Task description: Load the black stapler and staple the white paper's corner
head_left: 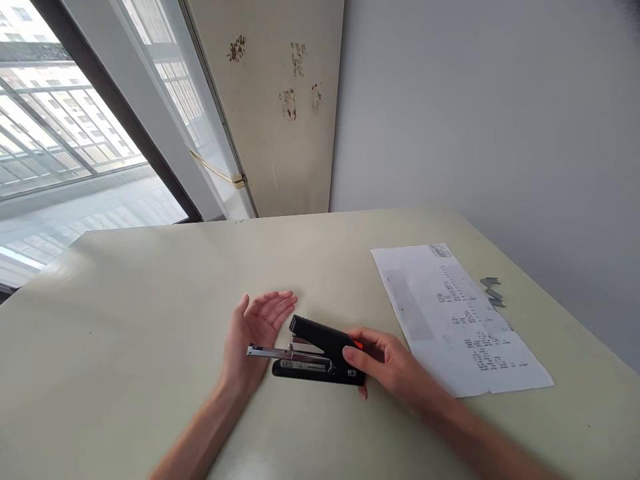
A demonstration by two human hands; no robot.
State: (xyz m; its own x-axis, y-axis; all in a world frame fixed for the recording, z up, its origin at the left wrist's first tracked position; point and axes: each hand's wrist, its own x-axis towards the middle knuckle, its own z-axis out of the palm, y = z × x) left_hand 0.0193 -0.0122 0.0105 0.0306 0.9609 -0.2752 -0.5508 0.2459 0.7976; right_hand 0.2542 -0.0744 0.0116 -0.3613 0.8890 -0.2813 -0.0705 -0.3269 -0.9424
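Note:
A black stapler (320,353) is held at its rear end by my right hand (385,360), thumb on the near side and fingers behind. Its metal staple tray (270,351) sticks out of the front, between the raised top arm and the base. Just behind that tray, my left hand (257,327) lies palm up with its fingers stretched out. Nothing rests in the left palm. A bit of orange shows at the stapler's back, partly covered by my right fingers.
Printed paper sheets (425,287) lie on the pale table (150,320) to the right. Several grey strips of staples (494,293) sit beyond the paper's right edge. A wall (475,120) borders the table's right side, and a window (75,120) is at the left.

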